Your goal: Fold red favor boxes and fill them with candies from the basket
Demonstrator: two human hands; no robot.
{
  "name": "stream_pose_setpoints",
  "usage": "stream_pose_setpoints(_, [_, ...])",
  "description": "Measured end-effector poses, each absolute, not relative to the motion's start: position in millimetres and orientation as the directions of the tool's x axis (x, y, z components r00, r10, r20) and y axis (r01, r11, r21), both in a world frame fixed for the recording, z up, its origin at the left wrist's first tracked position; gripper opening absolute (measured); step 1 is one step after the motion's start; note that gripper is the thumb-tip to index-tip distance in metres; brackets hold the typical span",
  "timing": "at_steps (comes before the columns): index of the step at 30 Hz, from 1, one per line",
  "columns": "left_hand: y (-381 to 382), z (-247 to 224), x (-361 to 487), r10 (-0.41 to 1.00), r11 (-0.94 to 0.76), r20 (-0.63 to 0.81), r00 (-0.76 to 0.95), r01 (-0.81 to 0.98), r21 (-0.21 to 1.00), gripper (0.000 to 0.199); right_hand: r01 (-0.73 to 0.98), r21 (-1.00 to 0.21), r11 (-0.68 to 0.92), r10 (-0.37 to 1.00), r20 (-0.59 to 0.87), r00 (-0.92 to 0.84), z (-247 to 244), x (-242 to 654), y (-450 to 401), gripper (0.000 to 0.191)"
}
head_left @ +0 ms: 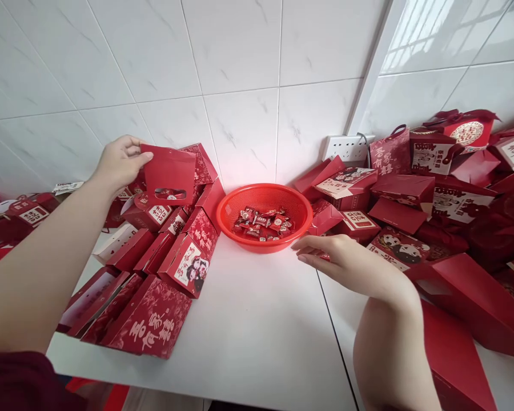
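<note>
At the left, my left hand [124,161] pinches the upper left corner of a red gift box [169,171] with an oval cut-out near its lower edge. That box is raised above a group of red gift boxes [149,319] with white lettering, several of them standing with open tops. My right hand [338,254] is just right of the red plastic basket [265,248], fingers stretched out and slightly bent, with nothing in them. Wrapped candies [263,221] in red and dark wrappers lie in the basket's bottom.
A large heap of red gift boxes [402,188] fills the right side against the tiled wall. Behind it a white power strip [346,148] has a dark cable. More red boxes [25,211] lie at the far left. A dark seam crosses the white table [257,337].
</note>
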State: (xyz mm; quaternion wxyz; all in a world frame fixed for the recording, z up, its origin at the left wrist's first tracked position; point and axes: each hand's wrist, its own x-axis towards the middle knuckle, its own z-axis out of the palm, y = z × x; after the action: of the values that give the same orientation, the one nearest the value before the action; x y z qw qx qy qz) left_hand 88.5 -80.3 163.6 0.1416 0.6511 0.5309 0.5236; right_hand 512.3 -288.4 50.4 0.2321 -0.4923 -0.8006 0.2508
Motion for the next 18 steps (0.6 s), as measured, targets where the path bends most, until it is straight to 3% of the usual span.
stream_pose_setpoints(12, [26.4, 143.0, 98.6, 0.887, -0.345, 0.434, -0.16, 0.395, 0.851, 0.013, 0.749, -0.591, 0.299, 0.944, 0.067, -0.324, 44.3, 507.4, -269.1, 0.023])
stream_pose_setpoints(18, [48.2, 121.8, 98.6, 0.85, -0.363, 0.502, -0.161, 0.512, 0.778, 0.029, 0.766, -0.578, 0.282, 0.953, 0.08, -0.291, 43.6, 508.8, -265.7, 0.025])
